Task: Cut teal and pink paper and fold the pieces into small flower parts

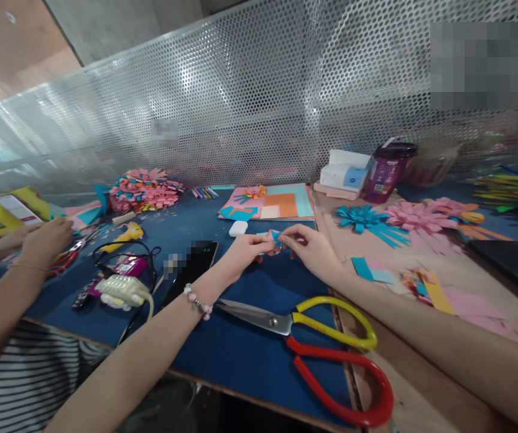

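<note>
My left hand (246,257) and my right hand (308,248) meet over the blue table, both pinching a small folded piece of pink and blue paper (273,236). A beaded bracelet circles my left wrist. Just beyond my hands lie a white earbud case (238,228) and a stack of coloured paper sheets (304,201) with a small pink and orange paper flower (254,192) on top. Nearer to me, large scissors (281,323) with one yellow and one red handle lie with their blades towards my left wrist.
Left of my arm are a phone (191,270), a pale charger (124,291) with cables, and a co-worker's hands (47,240). A heap of paper flowers (144,191) stands behind. On the right lie blue and pink paper flowers (358,218), a tissue pack (344,171) and a purple cup (386,171).
</note>
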